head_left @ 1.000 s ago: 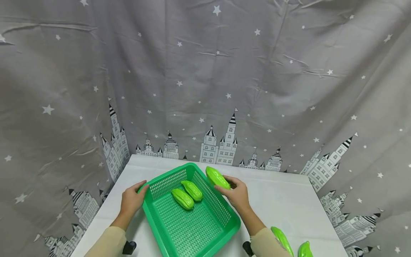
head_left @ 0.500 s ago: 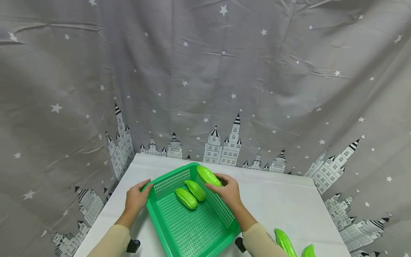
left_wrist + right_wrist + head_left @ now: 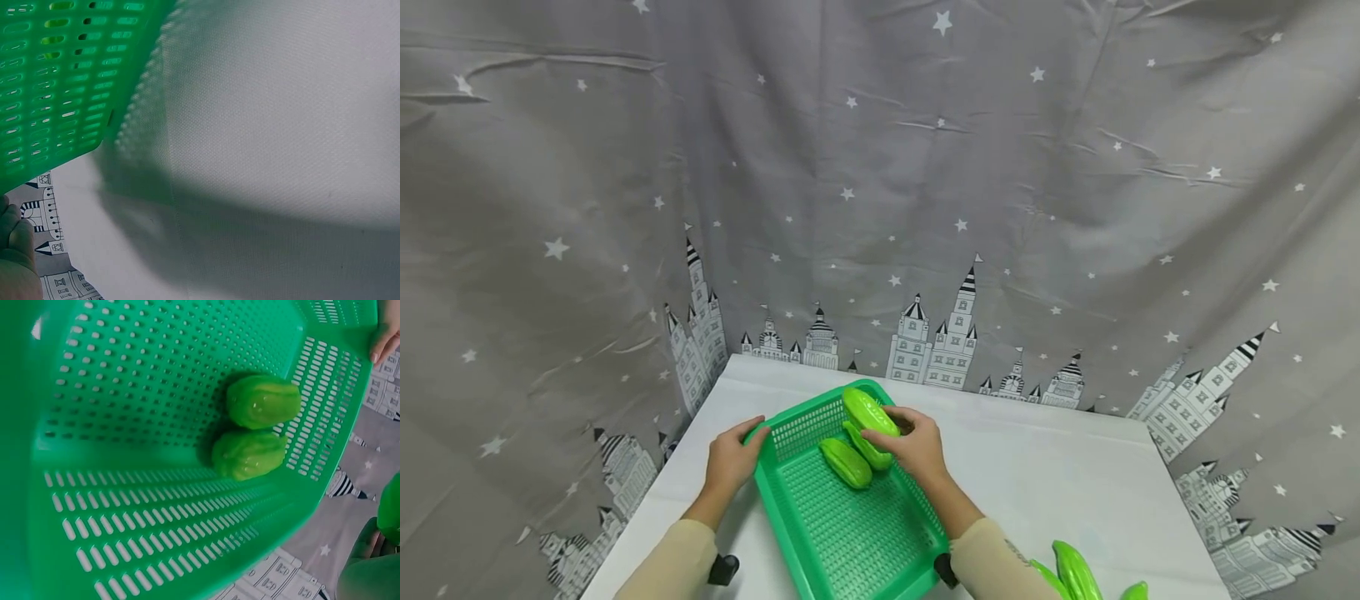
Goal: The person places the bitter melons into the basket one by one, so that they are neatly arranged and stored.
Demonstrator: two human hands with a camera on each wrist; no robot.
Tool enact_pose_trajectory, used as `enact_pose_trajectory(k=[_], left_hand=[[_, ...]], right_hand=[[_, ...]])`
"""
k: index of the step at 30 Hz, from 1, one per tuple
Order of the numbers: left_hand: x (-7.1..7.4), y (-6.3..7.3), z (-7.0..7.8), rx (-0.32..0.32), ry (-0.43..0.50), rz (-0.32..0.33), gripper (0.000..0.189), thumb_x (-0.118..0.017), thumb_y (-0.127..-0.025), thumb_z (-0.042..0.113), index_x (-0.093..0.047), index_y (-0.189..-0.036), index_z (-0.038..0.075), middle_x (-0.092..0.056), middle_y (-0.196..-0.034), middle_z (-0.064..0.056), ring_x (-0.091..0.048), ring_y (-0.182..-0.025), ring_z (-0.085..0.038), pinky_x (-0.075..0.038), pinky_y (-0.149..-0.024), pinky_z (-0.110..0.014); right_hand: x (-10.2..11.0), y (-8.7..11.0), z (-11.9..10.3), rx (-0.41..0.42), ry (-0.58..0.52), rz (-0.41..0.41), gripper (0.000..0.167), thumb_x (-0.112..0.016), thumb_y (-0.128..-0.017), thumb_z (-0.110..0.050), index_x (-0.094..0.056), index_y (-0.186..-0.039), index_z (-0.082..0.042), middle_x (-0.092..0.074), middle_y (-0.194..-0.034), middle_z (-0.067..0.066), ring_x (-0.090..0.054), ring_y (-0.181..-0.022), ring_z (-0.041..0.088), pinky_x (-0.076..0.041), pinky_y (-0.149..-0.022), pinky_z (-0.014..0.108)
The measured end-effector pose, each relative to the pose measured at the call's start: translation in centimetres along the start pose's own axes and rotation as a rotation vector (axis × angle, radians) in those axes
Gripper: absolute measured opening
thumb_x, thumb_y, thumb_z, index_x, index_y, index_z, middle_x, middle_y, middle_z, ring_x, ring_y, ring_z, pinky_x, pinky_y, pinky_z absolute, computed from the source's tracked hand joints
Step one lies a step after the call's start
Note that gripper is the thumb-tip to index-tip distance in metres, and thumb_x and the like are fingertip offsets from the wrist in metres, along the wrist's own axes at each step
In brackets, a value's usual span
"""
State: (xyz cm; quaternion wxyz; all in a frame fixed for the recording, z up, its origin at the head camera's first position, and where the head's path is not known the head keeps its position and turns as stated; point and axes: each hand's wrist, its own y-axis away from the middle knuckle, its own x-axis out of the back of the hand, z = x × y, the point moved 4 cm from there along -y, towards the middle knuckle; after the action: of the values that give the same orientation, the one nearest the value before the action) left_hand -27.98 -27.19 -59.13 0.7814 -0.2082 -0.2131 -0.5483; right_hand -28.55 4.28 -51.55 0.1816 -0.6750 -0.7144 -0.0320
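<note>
A green plastic basket point(image 3: 861, 542) with slotted walls stands on the white table. My left hand point(image 3: 733, 457) grips its rim at the far left corner, thumb on top; in the left wrist view the fingers point(image 3: 17, 240) show below the basket wall point(image 3: 75, 81). My right hand point(image 3: 919, 452) holds a bright green, ridged gourd-like vegetable point(image 3: 867, 410) over the basket's far right side, thumb and fingers on its near end. Two similar gourds lie side by side inside, one gourd point(image 3: 846, 463) in full sight and another gourd point(image 3: 880, 457) partly hidden below the held one.
More green gourds point(image 3: 1077, 571) lie on the white table point(image 3: 1037, 467) near the front right, partly cut off by the frame or behind the right sleeve point(image 3: 996, 562). A grey curtain point(image 3: 820, 167) printed with stars and castles hangs behind the table's far edge.
My right hand has carried the gourd leftward from the basket's right rim to over the gourds inside. My left hand stays on the rim. The whole view has shifted slightly, showing more table at front right.
</note>
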Motion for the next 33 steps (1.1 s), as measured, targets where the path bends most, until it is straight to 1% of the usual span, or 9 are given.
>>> enact_pose_trajectory(k=[4, 9, 12, 15, 21, 25, 31, 33], left_hand=[[0.0, -0.1, 0.0, 0.003, 0.010, 0.003, 0.043, -0.062, -0.102, 0.028, -0.061, -0.137, 0.004, -0.058, -0.139, -0.020, -0.049, -0.133, -0.042, -0.040, -0.111, -0.055], [0.0, 0.0, 0.0, -0.001, 0.013, 0.006, 0.043, -0.061, -0.103, 0.028, -0.060, -0.138, 0.003, -0.058, -0.139, -0.019, -0.050, -0.133, -0.041, -0.041, -0.111, -0.054], [0.1, 0.2, 0.2, -0.005, 0.009, 0.005, 0.043, -0.061, -0.103, 0.027, -0.060, -0.138, 0.001, -0.058, -0.139, -0.019, -0.050, -0.132, -0.041, -0.042, -0.110, -0.053], [0.2, 0.2, 0.2, -0.007, 0.004, 0.010, 0.043, -0.061, -0.103, 0.026, -0.060, -0.137, 0.001, -0.058, -0.139, -0.019, -0.051, -0.132, -0.041, -0.042, -0.110, -0.053], [0.4, 0.0, 0.1, -0.014, 0.008, 0.024, 0.042, -0.062, -0.103, 0.028, -0.062, -0.136, 0.003, -0.060, -0.137, -0.018, -0.052, -0.131, -0.040, -0.043, -0.109, -0.053], [0.3, 0.0, 0.0, -0.016, 0.010, 0.027, 0.041, -0.063, -0.102, 0.028, -0.063, -0.134, 0.003, -0.061, -0.136, -0.018, -0.053, -0.130, -0.040, -0.043, -0.109, -0.053], [0.2, 0.2, 0.1, -0.016, 0.016, 0.036, 0.040, -0.064, -0.101, 0.026, -0.064, -0.134, 0.003, -0.061, -0.135, -0.018, -0.053, -0.130, -0.040, -0.044, -0.108, -0.053], [0.2, 0.3, 0.2, -0.016, 0.017, 0.037, 0.040, -0.064, -0.101, 0.025, -0.064, -0.134, 0.003, -0.061, -0.135, -0.018, -0.053, -0.130, -0.040, -0.043, -0.109, -0.053]], right_hand=[[-1.0, -0.1, 0.1, -0.018, 0.022, -0.018, 0.055, -0.091, -0.075, -0.032, -0.072, -0.119, -0.005, -0.073, -0.110, 0.004, -0.067, -0.094, 0.017, -0.060, -0.079, 0.029], [-2.3, 0.0, 0.2, -0.036, 0.036, -0.052, 0.058, -0.091, -0.076, -0.034, -0.071, -0.121, -0.004, -0.072, -0.113, 0.006, -0.068, -0.099, 0.022, -0.060, -0.083, 0.035], [-3.2, 0.1, 0.3, -0.063, 0.051, -0.074, 0.056, -0.090, -0.076, -0.035, -0.071, -0.121, -0.006, -0.072, -0.114, 0.005, -0.067, -0.102, 0.023, -0.060, -0.085, 0.036], [-3.9, 0.2, 0.3, -0.074, 0.057, -0.086, 0.055, -0.091, -0.076, -0.033, -0.072, -0.120, -0.006, -0.072, -0.114, 0.005, -0.067, -0.104, 0.025, -0.060, -0.084, 0.036], [-4.8, 0.2, 0.2, -0.103, 0.080, -0.082, 0.052, -0.092, -0.075, -0.032, -0.073, -0.117, -0.006, -0.072, -0.112, 0.005, -0.066, -0.105, 0.027, -0.061, -0.080, 0.035], [-5.5, 0.1, 0.6, -0.121, 0.096, -0.093, 0.052, -0.092, -0.074, -0.033, -0.073, -0.115, -0.007, -0.072, -0.111, 0.004, -0.066, -0.104, 0.025, -0.061, -0.080, 0.035], [-6.9, 0.2, 1.4, -0.122, 0.095, -0.106, 0.053, -0.093, -0.073, -0.031, -0.073, -0.114, -0.004, -0.072, -0.105, 0.004, -0.068, -0.096, 0.021, -0.061, -0.078, 0.033], [-7.4, 0.3, 1.7, -0.135, 0.103, -0.115, 0.053, -0.093, -0.072, -0.031, -0.073, -0.113, -0.004, -0.072, -0.104, 0.004, -0.068, -0.094, 0.020, -0.060, -0.077, 0.032]])
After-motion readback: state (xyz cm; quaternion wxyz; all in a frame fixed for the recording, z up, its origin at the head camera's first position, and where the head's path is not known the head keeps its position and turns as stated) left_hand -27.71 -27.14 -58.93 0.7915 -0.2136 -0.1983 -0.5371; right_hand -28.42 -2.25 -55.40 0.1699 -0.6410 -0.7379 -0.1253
